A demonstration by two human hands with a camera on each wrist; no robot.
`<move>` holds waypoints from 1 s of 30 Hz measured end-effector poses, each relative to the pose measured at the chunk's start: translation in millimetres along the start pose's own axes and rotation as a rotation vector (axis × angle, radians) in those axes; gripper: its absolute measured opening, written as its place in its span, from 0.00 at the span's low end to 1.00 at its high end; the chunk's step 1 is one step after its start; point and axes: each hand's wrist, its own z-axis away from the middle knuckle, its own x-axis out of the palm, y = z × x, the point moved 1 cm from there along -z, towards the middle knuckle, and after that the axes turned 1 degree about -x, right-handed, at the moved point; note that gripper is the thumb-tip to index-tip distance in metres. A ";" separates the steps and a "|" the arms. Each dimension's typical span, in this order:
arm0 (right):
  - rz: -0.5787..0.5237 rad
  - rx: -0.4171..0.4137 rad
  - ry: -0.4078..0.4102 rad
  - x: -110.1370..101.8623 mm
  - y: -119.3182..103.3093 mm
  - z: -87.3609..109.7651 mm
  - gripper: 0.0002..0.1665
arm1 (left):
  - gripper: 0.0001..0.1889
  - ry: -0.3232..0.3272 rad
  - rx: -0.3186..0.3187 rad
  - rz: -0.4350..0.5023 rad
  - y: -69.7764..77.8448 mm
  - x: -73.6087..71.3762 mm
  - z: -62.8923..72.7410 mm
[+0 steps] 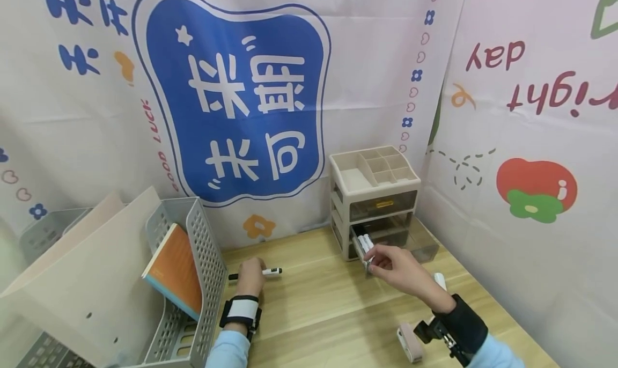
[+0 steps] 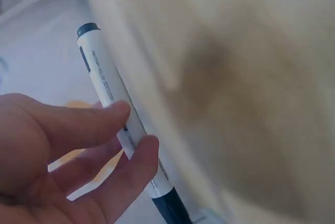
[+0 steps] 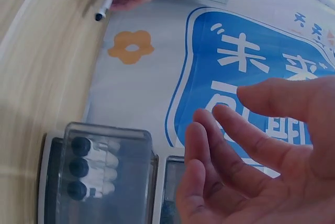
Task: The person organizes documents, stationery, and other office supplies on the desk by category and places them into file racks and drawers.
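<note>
My left hand pinches a whiteboard marker, white with black ends, just above the wooden table. In the left wrist view, thumb and fingers hold the marker around its middle. My right hand is by the front of a pulled-out clear drawer in the lower left of a beige desktop organizer. Three white markers with black ends lie in that drawer, as the right wrist view shows. Nothing is between the right hand's loosely bent fingers.
A second clear drawer juts out at the organizer's right. A grey perforated file rack at left holds an orange book and large pale boards. A pale pink object and a white one lie near the right forearm.
</note>
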 end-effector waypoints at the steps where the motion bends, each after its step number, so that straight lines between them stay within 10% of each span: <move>1: -0.009 0.002 -0.009 2.9 -0.7 0.3 0.08 | 0.09 -0.014 0.001 0.025 3.2 -2.8 3.7; 5: -0.013 -0.012 -0.030 16.2 -6.6 -1.8 0.09 | 0.09 -0.022 0.100 0.133 25.9 -16.8 21.2; 15: -0.186 0.005 -0.130 50.4 -16.9 -22.8 0.23 | 0.09 -0.027 0.591 0.299 105.1 -45.5 68.4; 23: -0.287 0.092 -0.186 52.0 -7.3 -24.1 0.22 | 0.16 -0.001 0.790 0.269 146.2 -39.5 88.1; 30: -0.279 0.102 -0.203 39.4 -1.7 -18.6 0.26 | 0.19 0.059 0.833 0.297 155.3 -30.4 94.3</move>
